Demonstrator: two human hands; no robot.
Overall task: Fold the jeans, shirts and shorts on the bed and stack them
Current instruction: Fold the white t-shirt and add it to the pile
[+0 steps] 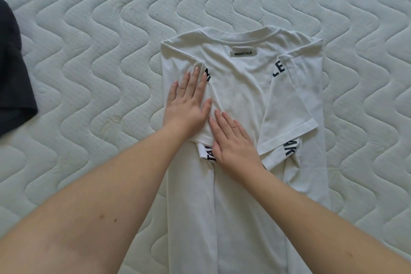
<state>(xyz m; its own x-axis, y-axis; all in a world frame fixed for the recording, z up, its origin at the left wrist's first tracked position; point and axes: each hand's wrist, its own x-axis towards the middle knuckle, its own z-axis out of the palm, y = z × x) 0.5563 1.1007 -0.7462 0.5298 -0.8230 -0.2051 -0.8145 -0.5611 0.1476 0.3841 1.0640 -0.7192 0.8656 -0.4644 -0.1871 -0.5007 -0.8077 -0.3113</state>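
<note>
A white T-shirt with black lettering on its sleeves lies back-up on the bed, collar at the far end. Both sides are folded inward, so the sleeves lie over the back. My left hand rests flat, fingers together, on the folded left sleeve. My right hand presses flat on the shirt's middle, just below and right of the left hand, beside the right sleeve's cuff. Neither hand grips the cloth. The shirt's hem runs out of view at the bottom.
The bed is a pale quilted mattress with a wavy stitch pattern. A dark navy garment lies at the left edge, partly out of view.
</note>
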